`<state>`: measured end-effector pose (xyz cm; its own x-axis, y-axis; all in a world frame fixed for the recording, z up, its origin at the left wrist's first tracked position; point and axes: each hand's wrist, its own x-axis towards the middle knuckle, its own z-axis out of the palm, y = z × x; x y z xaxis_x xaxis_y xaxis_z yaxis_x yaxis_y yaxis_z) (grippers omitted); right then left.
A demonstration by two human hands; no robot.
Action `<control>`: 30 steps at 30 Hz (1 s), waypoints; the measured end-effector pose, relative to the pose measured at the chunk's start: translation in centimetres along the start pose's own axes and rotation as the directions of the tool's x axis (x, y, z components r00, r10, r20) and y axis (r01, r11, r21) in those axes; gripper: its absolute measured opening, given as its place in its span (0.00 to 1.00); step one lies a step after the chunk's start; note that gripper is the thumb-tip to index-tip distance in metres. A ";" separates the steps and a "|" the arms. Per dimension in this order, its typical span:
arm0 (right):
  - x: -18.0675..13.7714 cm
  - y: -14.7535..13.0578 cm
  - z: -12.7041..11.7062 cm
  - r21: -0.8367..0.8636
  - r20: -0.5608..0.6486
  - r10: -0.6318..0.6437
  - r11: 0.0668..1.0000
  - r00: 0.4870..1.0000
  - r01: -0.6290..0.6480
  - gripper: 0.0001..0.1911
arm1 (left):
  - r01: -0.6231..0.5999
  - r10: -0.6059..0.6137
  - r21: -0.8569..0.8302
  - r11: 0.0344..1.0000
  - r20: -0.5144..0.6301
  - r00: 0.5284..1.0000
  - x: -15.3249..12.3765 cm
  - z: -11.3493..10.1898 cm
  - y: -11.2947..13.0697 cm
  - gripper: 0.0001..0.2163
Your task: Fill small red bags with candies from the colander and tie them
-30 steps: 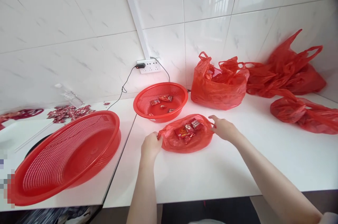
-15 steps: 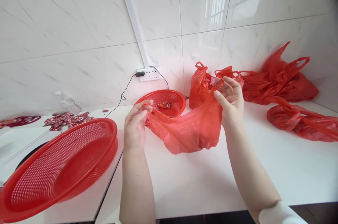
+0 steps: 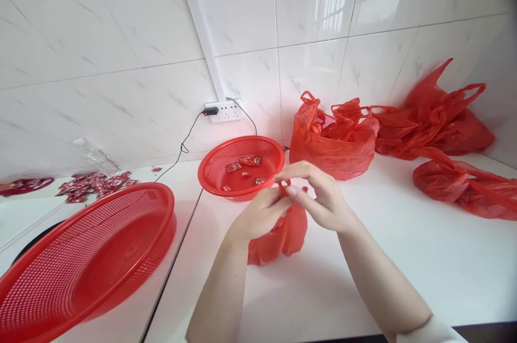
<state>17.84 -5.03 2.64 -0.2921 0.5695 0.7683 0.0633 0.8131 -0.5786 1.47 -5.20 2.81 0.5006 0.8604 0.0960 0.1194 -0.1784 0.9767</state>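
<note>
A small red plastic bag point(image 3: 278, 240) hangs between my hands over the white table, its handles bunched at the top. My left hand point(image 3: 262, 211) is closed on the gathered handles. My right hand point(image 3: 317, 197) meets it there, thumb and fingers pinching the same bunched plastic. Part of the bag is hidden behind my left hand and wrist. Just beyond my hands stands a round red basket point(image 3: 210, 184) with several small wrapped packets point(image 3: 246, 161) inside.
A large red basket point(image 3: 121, 257) tilts at the left. Filled red bags point(image 3: 335, 152) stand against the wall, more point(image 3: 444, 117) lie at right. Small red packets point(image 3: 92, 186) and a clear bottle point(image 3: 97, 157) lie at the back left. A power strip point(image 3: 224, 111) with cables is on the wall.
My hands have come together from holding the bag's handles wide apart. The bag now hangs narrower and bunched, and the round basket is less covered.
</note>
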 end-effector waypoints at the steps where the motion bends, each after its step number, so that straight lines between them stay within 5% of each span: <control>1: 0.1 0.2 -0.3 -0.006 -0.021 0.041 0.999 0.999 -0.041 0.13 | 0.026 -0.029 -0.057 0.998 -0.038 0.999 0.2 0.0 -0.1 0.13; 8: 0.2 2.1 -1.5 -0.091 0.063 0.224 0.972 0.973 -0.218 0.11 | 0.051 -0.106 -0.259 0.965 -0.204 0.973 1.1 -0.3 -1.0 0.18; 13: 0.2 4.0 -1.9 -0.072 -0.254 0.294 0.944 0.921 -0.321 0.06 | 0.105 -0.185 -0.455 0.885 -0.135 0.974 1.7 -0.9 -1.8 0.18; 17: 0.3 4.7 -2.2 0.198 -0.384 0.394 0.918 0.835 -0.343 0.09 | 0.160 -0.211 -0.608 0.778 -0.014 0.977 2.1 -1.9 -2.1 0.20; 22: 0.2 3.7 -2.0 0.466 -0.114 0.468 0.804 0.877 -0.369 0.13 | 0.133 -0.210 -0.674 0.727 -0.033 0.977 2.3 -1.9 -2.3 0.18; 27: -0.1 2.2 -2.1 0.398 0.062 0.381 0.838 0.922 -0.373 0.12 | 0.096 -0.218 -0.780 0.619 -0.053 0.975 2.2 -2.0 -1.9 0.14; 30: -0.3 1.7 -2.1 0.315 0.225 0.394 0.836 0.891 -0.449 0.10 | 0.079 -0.221 -0.802 0.592 -0.067 0.973 2.2 -2.5 -1.9 0.10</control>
<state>20.06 -3.55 2.02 -0.4498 0.8009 0.3953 -0.1166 0.3862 -0.9150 0.20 -1.76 1.60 0.4036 0.9084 -0.1094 -0.5776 0.3456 0.7396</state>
